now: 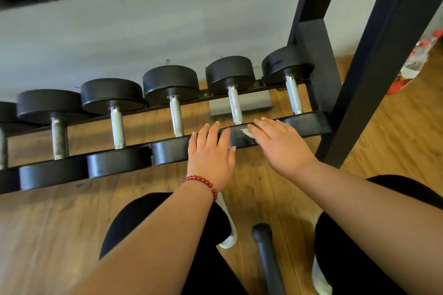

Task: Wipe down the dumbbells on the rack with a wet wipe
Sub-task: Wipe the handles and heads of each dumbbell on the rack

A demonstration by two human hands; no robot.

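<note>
Both hands lie flat, fingers straight. The left hand point(211, 151) steadies a dumbbell point(234, 105) at 12 o'clock on the rack point(369, 79), and the right hand point(282, 146) presses the wet wipe point(247, 133) onto its near head. Likely hazards: the head rolls, pinching fingers against the 9 o'clock neighbour, or the wipe slips free.
</note>
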